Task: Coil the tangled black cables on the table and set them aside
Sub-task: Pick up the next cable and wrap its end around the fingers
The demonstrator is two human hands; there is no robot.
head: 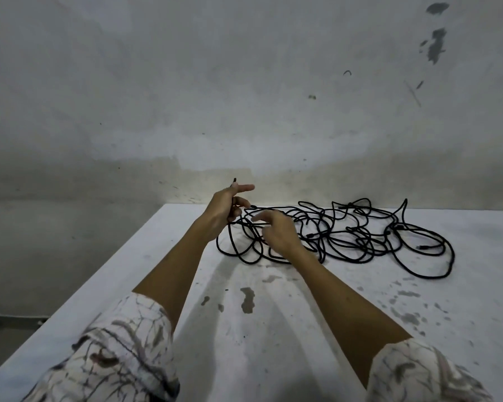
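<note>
A cable end [234,180] is pinched in the left grip [225,208]; the right grip [276,232], fingers spread, is held over the tangled cables [346,230] on the counter [273,329].

Stained white table [273,329] under tangled black cables [360,233]

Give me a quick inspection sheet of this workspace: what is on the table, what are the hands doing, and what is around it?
Surface: white table, stained with grey blotches.
Job's things: black cables lie in a loose tangle at the far side, not yet coiled.
Clutter: nothing seen.
Hands: left hand holds one cable end raised, its tip sticking up above the fingers; right hand hovers over the tangle, fingers relaxed, grip unclear.
Cables: only the job's own.
Surroundings: bare grey wall with dark marks; patterned sleeves on both arms.
</note>
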